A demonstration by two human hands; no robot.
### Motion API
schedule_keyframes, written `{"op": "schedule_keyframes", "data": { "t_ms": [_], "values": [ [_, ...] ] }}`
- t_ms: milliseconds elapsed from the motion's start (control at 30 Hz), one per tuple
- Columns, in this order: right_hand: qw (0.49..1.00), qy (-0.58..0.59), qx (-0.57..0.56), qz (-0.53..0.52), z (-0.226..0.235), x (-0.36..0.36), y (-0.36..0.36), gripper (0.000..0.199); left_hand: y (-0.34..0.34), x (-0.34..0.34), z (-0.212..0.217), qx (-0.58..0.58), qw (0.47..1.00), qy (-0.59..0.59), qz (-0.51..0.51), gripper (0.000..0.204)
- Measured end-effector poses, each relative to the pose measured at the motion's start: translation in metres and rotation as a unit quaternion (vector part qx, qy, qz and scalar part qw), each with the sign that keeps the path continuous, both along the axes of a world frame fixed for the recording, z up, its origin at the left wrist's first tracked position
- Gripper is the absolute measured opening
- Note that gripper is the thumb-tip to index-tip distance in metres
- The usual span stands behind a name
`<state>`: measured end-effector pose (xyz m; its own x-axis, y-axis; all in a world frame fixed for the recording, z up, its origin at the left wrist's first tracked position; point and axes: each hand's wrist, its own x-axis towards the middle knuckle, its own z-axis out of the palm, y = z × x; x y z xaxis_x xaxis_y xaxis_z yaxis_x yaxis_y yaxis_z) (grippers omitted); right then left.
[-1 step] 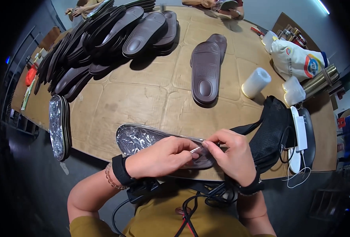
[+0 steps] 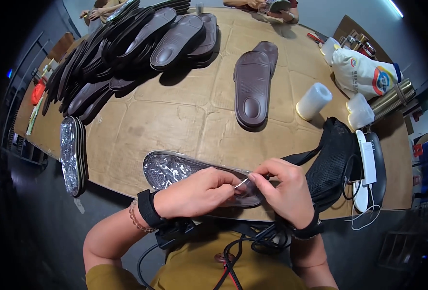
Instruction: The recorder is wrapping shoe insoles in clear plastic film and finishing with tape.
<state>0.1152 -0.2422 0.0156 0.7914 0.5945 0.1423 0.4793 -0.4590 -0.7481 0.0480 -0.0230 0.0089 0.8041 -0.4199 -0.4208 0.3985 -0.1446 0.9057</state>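
A dark insole (image 2: pixel 189 163) with crinkled, shiny clear film over its left part lies across the table's near edge in front of me. My left hand (image 2: pixel 199 193) rests over its middle, thumb and fingers closed on a bit of clear plastic film (image 2: pixel 243 183). At the insole's right end my right hand (image 2: pixel 282 186) pinches the same film between thumb and forefinger. The film looks drawn tight between the two pinches. My hands hide much of the insole's middle and near side.
Brown insoles (image 2: pixel 177 41) are heaped at the far left, and a film-topped stack (image 2: pixel 71 157) stands at the left edge. Two more insoles (image 2: pixel 251 89) lie ahead. Rightward are a film roll (image 2: pixel 313 101), a black mesh bag (image 2: pixel 332 159) and a white power bank (image 2: pixel 367 162). Other people's hands (image 2: pixel 272 7) work across the table.
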Motion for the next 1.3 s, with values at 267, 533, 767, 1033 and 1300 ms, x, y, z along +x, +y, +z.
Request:
{"op": "schedule_keyframes", "data": {
  "t_ms": [267, 533, 767, 1033, 1300],
  "values": [
    [0.997, 0.061, 0.045, -0.005, 0.003, -0.006, -0.001, 0.014, -0.007, 0.0, 0.009, 0.1, 0.988, -0.097, -0.061, 0.059],
    [0.988, -0.034, -0.135, 0.072, -0.003, -0.01, -0.038, 0.084, -0.011, 0.002, -0.005, 0.055, 0.991, -0.116, -0.021, 0.038],
    [0.978, -0.054, -0.185, 0.076, -0.019, -0.022, -0.024, 0.086, -0.019, 0.005, -0.006, 0.017, 0.997, -0.073, 0.006, 0.03],
    [0.978, -0.042, -0.196, 0.064, -0.018, -0.023, -0.022, 0.073, -0.025, -0.001, -0.006, -0.011, 0.995, -0.092, 0.044, 0.06],
    [0.978, -0.046, -0.191, 0.074, -0.016, -0.021, -0.022, 0.078, -0.019, 0.0, 0.008, 0.041, 0.997, -0.059, 0.003, 0.08]
  ]
}}
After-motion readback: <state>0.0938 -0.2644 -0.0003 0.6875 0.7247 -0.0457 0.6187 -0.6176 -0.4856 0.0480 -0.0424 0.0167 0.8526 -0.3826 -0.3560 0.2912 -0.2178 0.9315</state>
